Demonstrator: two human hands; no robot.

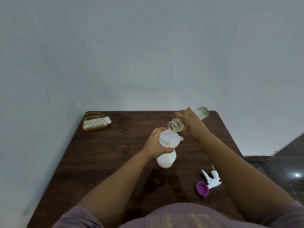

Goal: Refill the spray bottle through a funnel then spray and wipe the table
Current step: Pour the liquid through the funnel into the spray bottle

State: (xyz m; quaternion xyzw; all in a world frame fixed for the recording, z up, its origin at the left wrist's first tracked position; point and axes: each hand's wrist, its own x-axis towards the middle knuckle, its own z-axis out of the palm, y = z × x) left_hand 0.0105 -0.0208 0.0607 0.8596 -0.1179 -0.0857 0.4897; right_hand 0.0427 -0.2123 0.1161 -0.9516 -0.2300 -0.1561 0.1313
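The right hand (189, 124) is clamped round a clear bottle (199, 115) of pale yellow liquid, tipped so its open mouth hangs just over the far rim of the funnel (167, 139). A thin stream seems to run from the mouth into the funnel, though it is hard to make out. The left hand (156, 143) is closed round the neck of the spray bottle (166, 159), fingers curled under the funnel's rim and steadying it. The white funnel sits in the bottle's neck, its small tab pointing right. The white bottle stands upright near the middle of the table (115, 145).

To the right of the right forearm, close to the table's right edge, lies the white spray head (212, 178) on its side, with a purple funnel (202, 188) touching it on the near side. At the far left corner, well apart from the hands, a gold wire holder (94, 121) keeps white napkins (107, 120), just beside the left edge. The dark wood between that holder and the left arm lies open, as does the far right corner behind the clear bottle. The table's left and far edges lie near the grey wall (148, 55).
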